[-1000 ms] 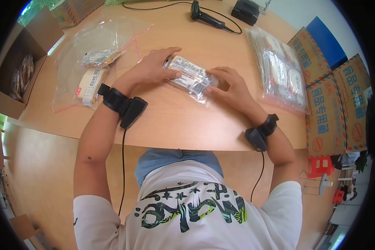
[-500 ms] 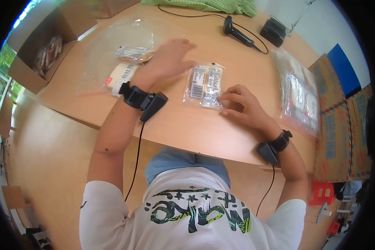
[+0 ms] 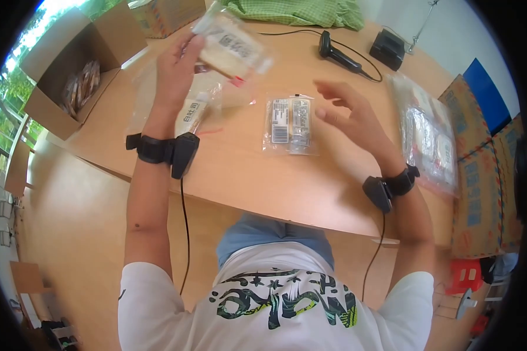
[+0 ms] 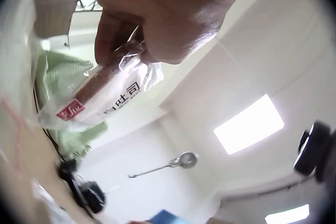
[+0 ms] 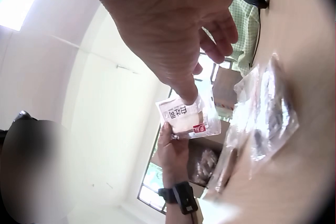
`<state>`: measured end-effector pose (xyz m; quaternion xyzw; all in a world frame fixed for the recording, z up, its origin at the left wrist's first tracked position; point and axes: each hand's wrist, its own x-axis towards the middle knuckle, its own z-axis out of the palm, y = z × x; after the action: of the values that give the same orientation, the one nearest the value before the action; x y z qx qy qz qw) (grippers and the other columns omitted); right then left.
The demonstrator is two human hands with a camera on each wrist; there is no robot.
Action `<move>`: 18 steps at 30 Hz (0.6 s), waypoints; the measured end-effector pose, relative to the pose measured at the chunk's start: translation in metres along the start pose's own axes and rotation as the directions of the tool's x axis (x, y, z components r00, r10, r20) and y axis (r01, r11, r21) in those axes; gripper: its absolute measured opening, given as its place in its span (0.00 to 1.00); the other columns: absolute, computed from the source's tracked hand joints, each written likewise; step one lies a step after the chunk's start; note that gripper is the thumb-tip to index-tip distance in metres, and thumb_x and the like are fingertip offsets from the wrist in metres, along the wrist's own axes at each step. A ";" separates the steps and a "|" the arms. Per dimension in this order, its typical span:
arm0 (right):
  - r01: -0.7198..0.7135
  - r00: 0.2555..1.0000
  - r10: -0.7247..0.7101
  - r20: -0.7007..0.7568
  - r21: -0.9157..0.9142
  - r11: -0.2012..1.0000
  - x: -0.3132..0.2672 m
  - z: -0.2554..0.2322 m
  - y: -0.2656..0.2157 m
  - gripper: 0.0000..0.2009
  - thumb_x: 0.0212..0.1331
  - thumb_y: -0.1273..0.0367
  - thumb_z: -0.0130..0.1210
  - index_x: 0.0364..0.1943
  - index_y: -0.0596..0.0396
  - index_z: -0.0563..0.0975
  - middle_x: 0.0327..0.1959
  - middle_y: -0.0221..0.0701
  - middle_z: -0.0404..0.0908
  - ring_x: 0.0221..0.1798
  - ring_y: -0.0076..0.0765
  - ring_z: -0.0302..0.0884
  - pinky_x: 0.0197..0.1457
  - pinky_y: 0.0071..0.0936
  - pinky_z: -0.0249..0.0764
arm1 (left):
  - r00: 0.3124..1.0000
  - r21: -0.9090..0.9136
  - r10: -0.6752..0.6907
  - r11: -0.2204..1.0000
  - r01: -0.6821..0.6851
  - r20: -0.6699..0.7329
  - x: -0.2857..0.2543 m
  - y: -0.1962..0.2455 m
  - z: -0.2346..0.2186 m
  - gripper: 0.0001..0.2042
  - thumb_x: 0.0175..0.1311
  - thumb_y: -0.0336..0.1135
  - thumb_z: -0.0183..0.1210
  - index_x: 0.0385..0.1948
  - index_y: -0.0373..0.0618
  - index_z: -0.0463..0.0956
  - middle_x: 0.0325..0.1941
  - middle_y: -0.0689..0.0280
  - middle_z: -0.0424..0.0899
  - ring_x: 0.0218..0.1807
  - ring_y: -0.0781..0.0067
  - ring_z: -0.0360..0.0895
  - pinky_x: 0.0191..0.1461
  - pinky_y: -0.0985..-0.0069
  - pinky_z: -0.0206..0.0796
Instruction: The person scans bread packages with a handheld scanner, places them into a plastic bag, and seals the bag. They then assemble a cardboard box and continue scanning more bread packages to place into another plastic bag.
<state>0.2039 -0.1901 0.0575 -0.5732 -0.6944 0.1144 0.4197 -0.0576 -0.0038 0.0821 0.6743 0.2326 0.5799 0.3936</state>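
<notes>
My left hand (image 3: 177,73) pinches a clear-wrapped packet of white sliced toast (image 3: 231,50) by its edge, raised above the table's left side. Dark lettering and a red label (image 4: 71,110) show on this packet in the left wrist view. Below the left hand, another toast packet (image 3: 190,114) lies with a large clear plastic bag (image 3: 143,96). My right hand (image 3: 357,117) hovers with loosely bent fingers and nothing in its grasp. Beside its fingertips, a packet with a printed back and barcode (image 3: 290,126) lies flat on the table.
An opened carton (image 3: 70,76) with several packets stands at the left. A bag of packets (image 3: 424,131) lies at the right, by cardboard boxes (image 3: 480,175). A barcode scanner (image 3: 339,55), its cable, a black stand (image 3: 387,50) and green checked cloth (image 3: 298,11) occupy the back.
Both hands had the barcode packet between them; it now lies on the table, released. My left hand moved left and lifted a toast packet. My right hand rose slightly off the table.
</notes>
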 end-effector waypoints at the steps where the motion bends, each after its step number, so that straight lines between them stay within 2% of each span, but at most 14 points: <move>1: -0.055 0.998 0.055 0.005 0.204 0.977 0.004 0.000 -0.002 0.23 0.58 0.59 0.62 0.54 0.55 0.74 0.50 0.36 0.76 0.52 0.34 0.75 0.54 0.35 0.72 | 0.997 -0.104 -0.060 0.993 0.064 0.043 -0.004 0.001 0.014 0.17 0.68 0.44 0.55 0.46 0.38 0.77 0.36 0.67 0.82 0.32 0.77 0.80 0.33 0.78 0.74; 3: -0.142 0.988 0.150 0.034 0.572 0.808 0.010 0.000 -0.005 0.25 0.59 0.59 0.62 0.56 0.58 0.72 0.51 0.35 0.76 0.53 0.30 0.74 0.52 0.32 0.74 | 0.977 -0.300 -0.150 0.935 0.190 0.152 -0.011 0.001 0.042 0.17 0.68 0.44 0.56 0.45 0.37 0.77 0.34 0.71 0.81 0.33 0.84 0.78 0.34 0.84 0.73; 6: -0.183 0.965 0.260 0.042 0.818 0.545 0.013 0.007 -0.008 0.24 0.59 0.60 0.62 0.55 0.59 0.71 0.49 0.33 0.78 0.48 0.26 0.76 0.47 0.24 0.75 | 0.960 -0.287 -0.115 0.939 0.189 0.255 -0.022 -0.002 0.076 0.16 0.67 0.44 0.56 0.43 0.39 0.77 0.33 0.72 0.80 0.30 0.86 0.77 0.30 0.85 0.72; 7: -0.199 0.956 0.290 0.044 0.823 0.532 0.014 0.005 0.002 0.21 0.59 0.61 0.62 0.52 0.57 0.73 0.45 0.29 0.80 0.44 0.23 0.78 0.44 0.21 0.77 | 0.956 -0.327 -0.120 0.922 0.208 0.269 -0.022 -0.004 0.084 0.16 0.68 0.44 0.56 0.42 0.39 0.78 0.30 0.71 0.80 0.26 0.85 0.76 0.26 0.86 0.69; 10: -0.158 0.956 0.290 -0.031 0.780 0.606 0.012 -0.006 0.017 0.18 0.60 0.63 0.62 0.50 0.57 0.74 0.41 0.27 0.81 0.42 0.22 0.78 0.44 0.22 0.77 | 0.929 -0.209 -0.188 0.942 0.262 0.318 -0.029 -0.006 0.087 0.15 0.68 0.43 0.56 0.41 0.39 0.78 0.26 0.70 0.79 0.21 0.85 0.74 0.23 0.87 0.66; 13: -0.155 0.938 0.331 -0.105 0.728 0.668 0.007 -0.015 0.016 0.15 0.60 0.65 0.61 0.46 0.57 0.75 0.39 0.26 0.81 0.41 0.20 0.78 0.43 0.19 0.76 | 0.879 -0.180 -0.253 0.920 0.347 0.403 -0.032 -0.020 0.080 0.16 0.67 0.45 0.57 0.40 0.40 0.77 0.22 0.70 0.78 0.18 0.85 0.73 0.22 0.88 0.64; 16: -0.110 0.913 0.374 -0.164 0.783 0.613 0.008 -0.020 0.032 0.13 0.59 0.67 0.62 0.44 0.57 0.76 0.39 0.26 0.81 0.41 0.19 0.78 0.44 0.19 0.75 | 0.802 -0.166 -0.228 0.913 0.374 0.552 -0.038 -0.029 0.078 0.15 0.67 0.46 0.57 0.37 0.41 0.77 0.25 0.69 0.79 0.22 0.84 0.75 0.24 0.87 0.65; 17: -0.093 0.890 0.417 -0.187 0.820 0.565 0.011 -0.019 0.043 0.10 0.60 0.69 0.61 0.42 0.58 0.76 0.39 0.27 0.81 0.41 0.20 0.78 0.47 0.21 0.76 | 0.775 -0.160 -0.232 0.906 0.392 0.588 -0.041 -0.030 0.081 0.15 0.67 0.46 0.57 0.36 0.41 0.76 0.26 0.69 0.79 0.24 0.84 0.75 0.25 0.87 0.66; 18: -0.069 0.897 0.401 -0.185 0.838 0.542 0.011 -0.021 0.051 0.10 0.60 0.69 0.60 0.42 0.58 0.76 0.39 0.27 0.81 0.41 0.21 0.79 0.48 0.21 0.77 | 0.746 -0.154 -0.234 0.899 0.411 0.623 -0.044 -0.029 0.085 0.15 0.67 0.45 0.56 0.35 0.41 0.76 0.28 0.69 0.79 0.26 0.83 0.76 0.27 0.86 0.67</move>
<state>0.2543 -0.1710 0.0429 -0.4157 -0.3901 0.3707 0.7332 0.0186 -0.0427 0.0309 0.7063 0.1281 0.2905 0.6327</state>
